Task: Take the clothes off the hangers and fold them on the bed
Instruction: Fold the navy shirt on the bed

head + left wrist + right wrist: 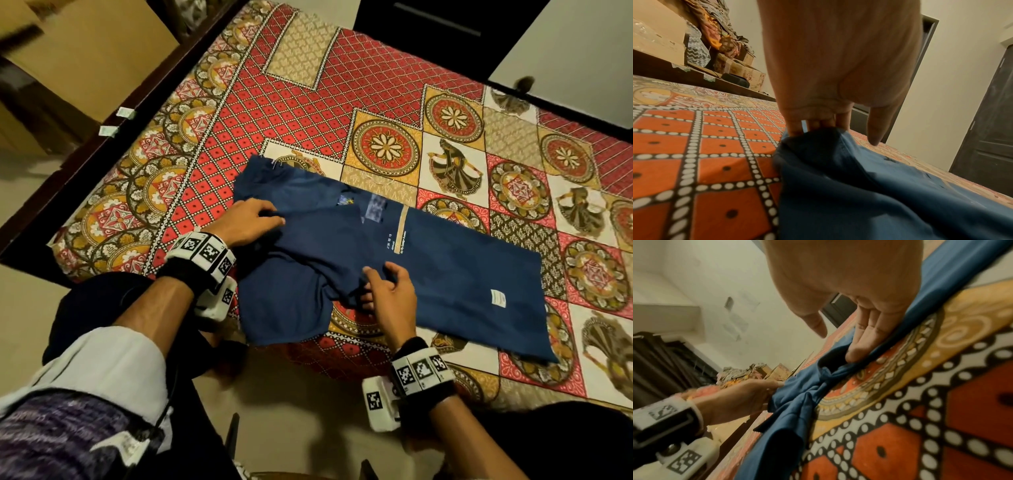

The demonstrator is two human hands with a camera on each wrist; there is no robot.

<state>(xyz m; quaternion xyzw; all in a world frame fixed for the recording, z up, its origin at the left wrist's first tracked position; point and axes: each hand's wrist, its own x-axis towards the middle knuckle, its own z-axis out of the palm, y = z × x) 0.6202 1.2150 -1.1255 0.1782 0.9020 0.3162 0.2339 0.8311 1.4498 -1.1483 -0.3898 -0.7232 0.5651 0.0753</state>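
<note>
The bed (359, 102), under a red, gold and cream patterned sheet, carries a single dark blue T-shirt (445, 274) near its close edge. The shirt lies flat with its long axis running from the near left corner toward the far right: collar and sleeves at the left, hem at the right, where a small white label sits on the fabric. One sleeve hangs a little over the bed's near edge. Cardboard boxes (748, 73) stand beyond the dark bed frame, with bundled cloth heaped on them; what is inside the boxes cannot be told.

The left hand (246, 219) rests at the shoulder end of the shirt. In the left wrist view its fingers (812, 124) curl down into a raised bunch of blue cloth, with the thumb held apart from them, so the grip is closed on the fabric.

The right hand (390, 291) is at the shirt's near side by the sleeve. The right wrist view shows its fingers (863, 344) hooked round a gathered fold of cloth, the thumb free above it.
</note>
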